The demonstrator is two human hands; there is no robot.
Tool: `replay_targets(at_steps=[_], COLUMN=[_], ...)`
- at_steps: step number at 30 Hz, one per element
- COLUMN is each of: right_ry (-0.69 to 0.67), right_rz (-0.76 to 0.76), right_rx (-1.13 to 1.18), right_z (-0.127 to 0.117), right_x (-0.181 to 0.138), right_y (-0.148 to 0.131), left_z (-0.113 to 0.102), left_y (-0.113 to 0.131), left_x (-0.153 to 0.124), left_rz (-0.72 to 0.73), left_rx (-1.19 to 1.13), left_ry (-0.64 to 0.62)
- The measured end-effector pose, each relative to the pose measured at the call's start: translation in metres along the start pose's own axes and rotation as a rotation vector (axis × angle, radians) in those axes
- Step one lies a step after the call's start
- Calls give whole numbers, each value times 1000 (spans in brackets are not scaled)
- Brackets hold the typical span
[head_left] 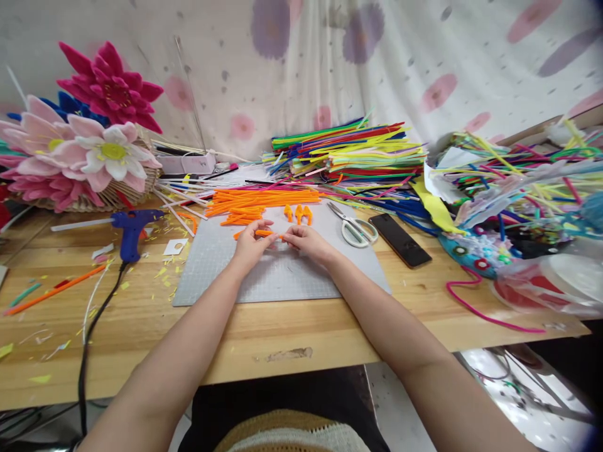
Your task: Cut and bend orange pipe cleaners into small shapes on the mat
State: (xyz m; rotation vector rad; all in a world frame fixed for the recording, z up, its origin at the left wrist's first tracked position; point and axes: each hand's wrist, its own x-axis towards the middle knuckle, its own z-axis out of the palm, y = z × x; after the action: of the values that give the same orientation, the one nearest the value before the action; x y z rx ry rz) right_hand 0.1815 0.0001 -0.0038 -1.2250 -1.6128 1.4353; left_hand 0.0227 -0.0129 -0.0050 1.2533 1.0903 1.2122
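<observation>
My left hand (253, 243) is closed around an orange pipe cleaner (264, 233) above the grey cutting mat (282, 282). My right hand (304, 241) pinches the right end of the same piece, thumb and forefinger together. Just beyond my hands lie long orange pipe cleaners (264, 199) in a bundle, with shorter orange pieces (242, 216) in front of them. Several small bent orange shapes (298, 215) sit on the mat behind my right hand. Scissors (354, 230) with pale handles rest to the right of it.
A blue glue gun (130, 235) stands at left, its black cord (94, 320) running off the front edge. A phone (400, 240) lies right of the mat. Colourful pipe cleaner bundles (348, 150) are piled behind. Plush flowers (113, 150) fill a basket at left; a plastic-wrapped tub (560, 282) stands right.
</observation>
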Motion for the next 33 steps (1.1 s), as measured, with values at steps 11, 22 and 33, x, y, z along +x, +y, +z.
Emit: replay_targets(at_steps=[11, 22, 33], right_ry=[-145, -141, -2], right_rz=[35, -59, -204], right_rx=[190, -63, -130], right_z=[-3, 1, 14], right_x=[-1, 0, 8], right_y=[-1, -5, 3], left_z=[8, 6, 5], left_y=[2, 4, 4], left_x=[0, 3, 15], left_rz=[-39, -77, -103], left_rx=[-150, -134, -69], left_ry=[89, 91, 102])
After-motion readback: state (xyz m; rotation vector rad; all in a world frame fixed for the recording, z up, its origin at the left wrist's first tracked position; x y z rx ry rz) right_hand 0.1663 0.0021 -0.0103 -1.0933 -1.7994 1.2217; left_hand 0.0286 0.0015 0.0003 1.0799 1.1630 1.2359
